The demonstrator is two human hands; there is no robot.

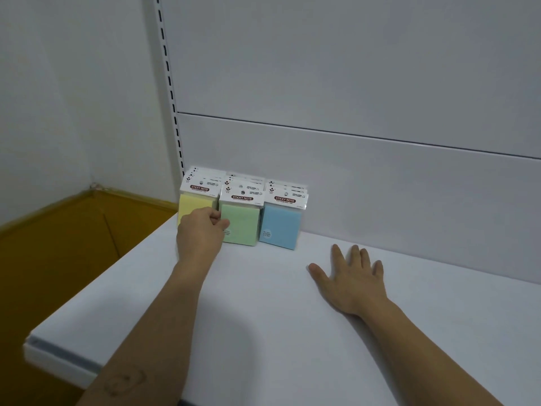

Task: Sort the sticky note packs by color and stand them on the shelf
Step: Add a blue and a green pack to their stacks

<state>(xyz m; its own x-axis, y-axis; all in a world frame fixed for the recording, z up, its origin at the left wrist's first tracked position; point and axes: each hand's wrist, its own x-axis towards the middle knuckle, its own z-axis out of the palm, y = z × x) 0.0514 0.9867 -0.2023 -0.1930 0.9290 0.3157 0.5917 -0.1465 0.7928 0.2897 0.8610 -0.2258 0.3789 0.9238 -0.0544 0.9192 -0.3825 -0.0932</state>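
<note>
Yellow packs (pixel 193 205), green packs (pixel 241 227) and blue packs (pixel 281 227) are stood in rows on the shelf (pixel 263 317). The left hand (pixel 199 230) is curled, its fingers (pixel 215 215) between the yellow and green fronts; what is held cannot be told. The right hand (pixel 351 279) is laid flat, fingers spread wide, with the blue packs beyond them.

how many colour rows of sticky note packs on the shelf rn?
3. Yellow row leftmost by the slotted upright, partly behind the left hand; green row in the middle; blue row on the right. Packs behind each front one are partly hidden.
</note>
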